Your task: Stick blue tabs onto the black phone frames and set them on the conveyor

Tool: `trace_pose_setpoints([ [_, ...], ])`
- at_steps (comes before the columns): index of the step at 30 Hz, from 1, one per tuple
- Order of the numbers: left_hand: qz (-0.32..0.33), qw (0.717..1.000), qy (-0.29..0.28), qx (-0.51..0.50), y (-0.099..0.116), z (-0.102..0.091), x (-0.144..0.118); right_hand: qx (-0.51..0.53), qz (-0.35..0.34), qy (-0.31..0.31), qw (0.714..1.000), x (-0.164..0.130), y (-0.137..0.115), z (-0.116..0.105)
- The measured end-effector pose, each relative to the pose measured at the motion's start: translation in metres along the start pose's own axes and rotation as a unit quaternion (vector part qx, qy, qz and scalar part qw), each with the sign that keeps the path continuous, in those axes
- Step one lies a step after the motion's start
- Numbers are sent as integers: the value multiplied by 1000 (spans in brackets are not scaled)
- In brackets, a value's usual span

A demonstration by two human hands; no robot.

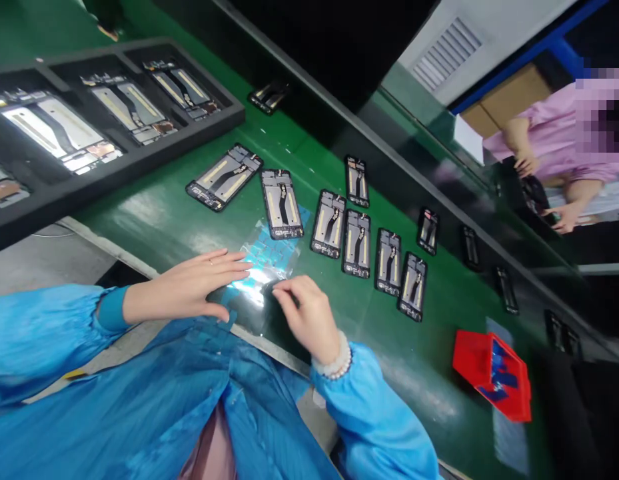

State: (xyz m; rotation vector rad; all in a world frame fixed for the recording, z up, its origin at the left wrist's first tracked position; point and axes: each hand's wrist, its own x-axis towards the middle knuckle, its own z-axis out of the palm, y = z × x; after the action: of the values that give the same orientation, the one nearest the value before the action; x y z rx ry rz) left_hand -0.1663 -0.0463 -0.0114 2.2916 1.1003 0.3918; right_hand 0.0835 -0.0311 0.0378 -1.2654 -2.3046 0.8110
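My left hand lies flat with fingers stretched out, pressing on a glossy black phone panel at the near edge of the green belt. My right hand pinches at the panel's right edge, fingertips together on a corner of its clear film. A clear sheet with blue patches lies just beyond the panel. Several opened phone frames lie face up in a loose row behind it, stretching away to the right.
A black tray with phone frames in its compartments stands at the far left. A red bin with blue scraps sits on the belt to the right. Another person in a pink coat works across the line.
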Motion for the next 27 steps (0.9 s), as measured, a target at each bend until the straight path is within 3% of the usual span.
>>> trace_pose_setpoints([
  [5,-3,998,61,-5,-2,3,9,-30,-26,14,999,-9,-20,35],
  [8,-8,997,75,-4,-1,-1,16,-102,-34,24,994,3,-31,44],
  [13,-8,998,61,-3,-1,-9,23,-219,-39,-19,975,26,-49,46],
  [16,-4,999,32,-40,-4,-15,19,-136,-27,-38,990,30,-49,32],
  [18,-10,994,23,-110,-3,-21,17,41,30,4,999,27,-42,19],
  [19,-19,987,29,-156,0,-23,17,153,79,47,984,24,-38,12],
  [20,-37,977,47,-205,5,-24,19,267,134,96,950,21,-34,7],
  [22,-84,945,106,-297,19,-25,28,455,224,172,844,14,-29,1],
  [24,-131,910,164,-358,38,-24,41,569,266,200,752,7,-29,2],
  [27,-149,879,193,-410,61,-19,63,641,272,220,683,-2,-34,9],
])
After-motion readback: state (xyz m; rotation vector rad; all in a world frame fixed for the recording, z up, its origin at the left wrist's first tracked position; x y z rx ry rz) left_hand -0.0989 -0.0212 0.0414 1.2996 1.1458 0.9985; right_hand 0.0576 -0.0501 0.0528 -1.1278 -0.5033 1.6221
